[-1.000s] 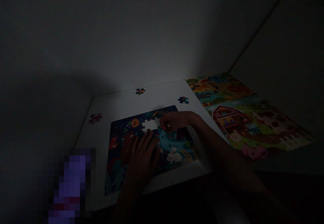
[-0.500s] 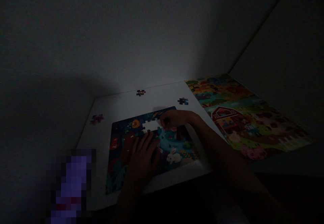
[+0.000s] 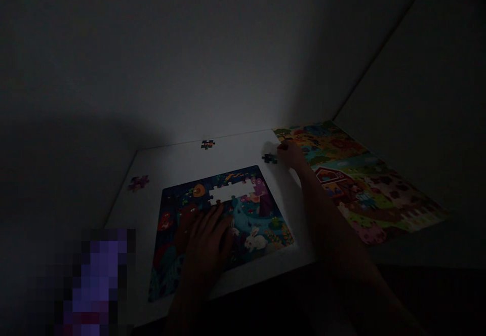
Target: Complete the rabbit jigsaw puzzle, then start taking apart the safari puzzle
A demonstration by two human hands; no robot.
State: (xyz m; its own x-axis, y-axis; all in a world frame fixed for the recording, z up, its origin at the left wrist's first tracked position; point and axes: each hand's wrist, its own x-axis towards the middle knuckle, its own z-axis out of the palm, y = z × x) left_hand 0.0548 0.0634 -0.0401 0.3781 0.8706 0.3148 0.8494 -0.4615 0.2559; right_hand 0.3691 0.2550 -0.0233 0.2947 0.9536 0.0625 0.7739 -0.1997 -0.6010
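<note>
dark jigsaw piece (image 3: pixel 269 158) beside right hand (image 3: pixel 290 154), grip unclear; left hand (image 3: pixel 205 242) lies open on puzzle (image 3: pixel 250 219)

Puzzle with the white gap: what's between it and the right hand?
In the head view, a loose jigsaw piece lies on the white board, right beside the hand.

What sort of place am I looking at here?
Probably a dim home room: a white table against walls, a part-built jigsaw puzzle, and a farm picture sheet.
</note>
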